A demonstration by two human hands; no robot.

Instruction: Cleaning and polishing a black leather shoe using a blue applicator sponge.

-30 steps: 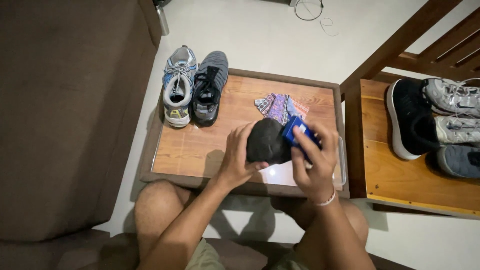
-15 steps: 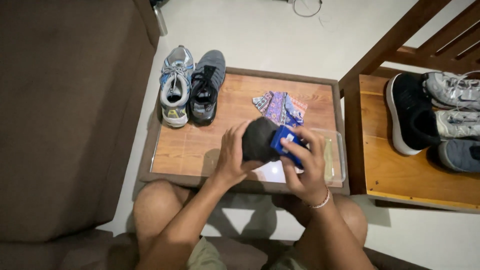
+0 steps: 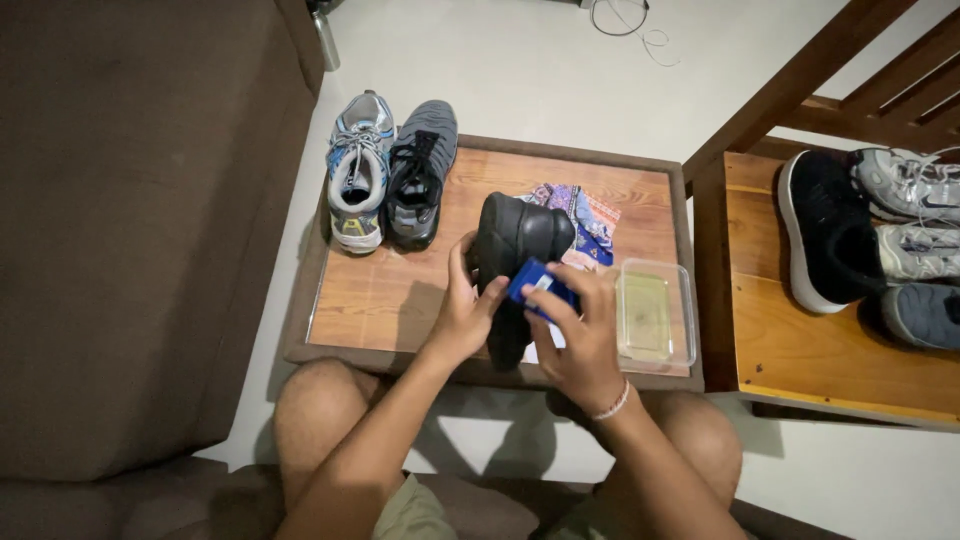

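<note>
Left hand (image 3: 468, 318) grips black leather shoe (image 3: 515, 262) above wooden table (image 3: 400, 300), right hand (image 3: 583, 335) presses small blue brush (image 3: 541, 287) on it; one-sided grip, so shoe could twist and drop.

Dim, warm indoor light; soft shadows, sharp focus.

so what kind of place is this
Likely a living room at home: a brown sofa, a low wooden table with sneakers on it, and a wooden bench on a pale tiled floor.
</note>
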